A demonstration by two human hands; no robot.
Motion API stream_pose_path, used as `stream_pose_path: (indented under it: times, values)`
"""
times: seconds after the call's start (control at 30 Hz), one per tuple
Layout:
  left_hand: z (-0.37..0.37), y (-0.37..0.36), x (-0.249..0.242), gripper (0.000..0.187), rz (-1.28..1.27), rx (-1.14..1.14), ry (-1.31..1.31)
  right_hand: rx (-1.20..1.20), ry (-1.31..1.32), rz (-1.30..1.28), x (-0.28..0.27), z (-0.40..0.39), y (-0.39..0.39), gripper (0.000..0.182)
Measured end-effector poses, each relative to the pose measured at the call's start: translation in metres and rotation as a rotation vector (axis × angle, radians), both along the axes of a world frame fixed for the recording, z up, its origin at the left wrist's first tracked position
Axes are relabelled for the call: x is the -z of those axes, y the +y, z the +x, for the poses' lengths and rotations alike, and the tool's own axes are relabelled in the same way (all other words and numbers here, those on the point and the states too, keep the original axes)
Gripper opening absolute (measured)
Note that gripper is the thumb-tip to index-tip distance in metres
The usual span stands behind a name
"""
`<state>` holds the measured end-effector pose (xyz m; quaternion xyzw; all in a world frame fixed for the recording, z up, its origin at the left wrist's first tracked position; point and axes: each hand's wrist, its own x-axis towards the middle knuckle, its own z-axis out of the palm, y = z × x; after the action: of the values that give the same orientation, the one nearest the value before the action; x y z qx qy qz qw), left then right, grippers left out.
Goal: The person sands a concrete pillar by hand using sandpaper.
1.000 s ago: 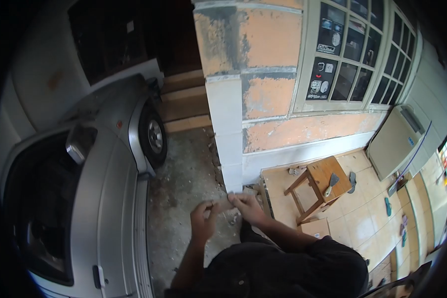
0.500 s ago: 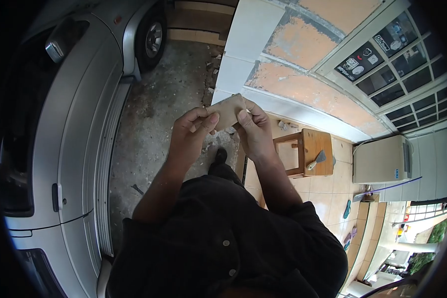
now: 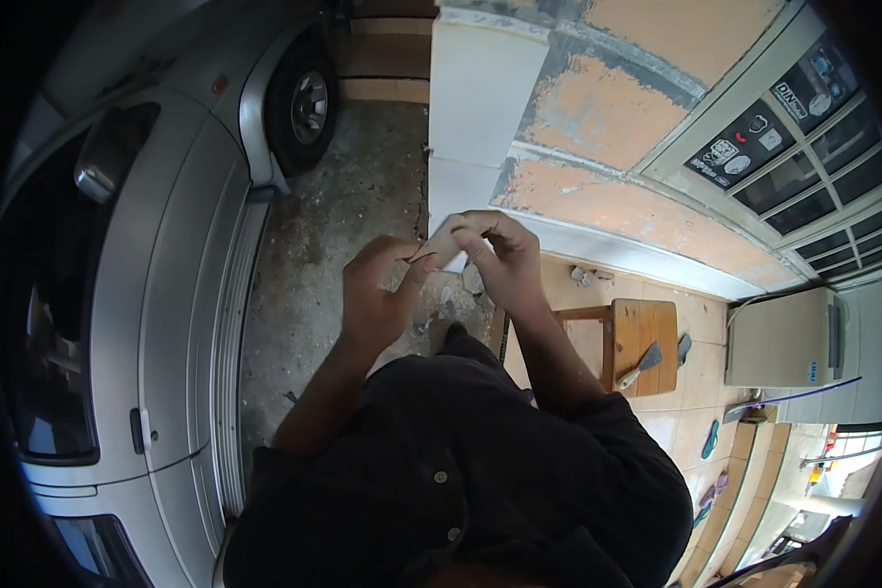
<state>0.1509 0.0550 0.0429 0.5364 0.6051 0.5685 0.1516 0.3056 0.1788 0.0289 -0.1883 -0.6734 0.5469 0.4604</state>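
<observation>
In front of my chest, both hands hold a small beige piece of sandpaper point(image 3: 444, 243), which looks bent or folded. My left hand point(image 3: 374, 291) pinches its left end between thumb and fingers. The thumb of my right hand point(image 3: 512, 267) presses on the other end, with the fingers curled behind it. Fingers cover part of the sheet, so its full shape is hidden. Beyond my right forearm, a scraper point(image 3: 641, 365) lies on a wooden stool point(image 3: 657, 318).
A silver car point(image 3: 181, 294) stands along my left. On the right is a wall point(image 3: 598, 103) with peeling orange paint, meeting a paned window point(image 3: 804, 142). A beige box-like appliance point(image 3: 776, 343) and a sandal point(image 3: 710, 439) are on the tiled floor.
The sandpaper was spread flat between my hands and now shows narrower and bent. Both hands sit slightly lower in view, and the camera view has shifted.
</observation>
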Motion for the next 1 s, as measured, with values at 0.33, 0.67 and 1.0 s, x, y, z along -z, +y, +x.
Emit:
stream_pose_path:
  times: [0.33,0.67,1.0]
  values:
    - [0.0,0.116,-0.032,0.025,0.49,-0.404,0.618,0.371,0.12,0.897,-0.027,0.018,0.105,0.036]
    - [-0.001,0.168,-0.031,0.028,0.547,-0.298,0.488,0.293,0.017,0.945,-0.051,0.018,0.148,0.026]
    - [-0.033,0.199,-0.023,0.013,0.307,0.023,-0.155,0.228,-0.156,0.514,-0.061,-0.015,0.168,0.024]
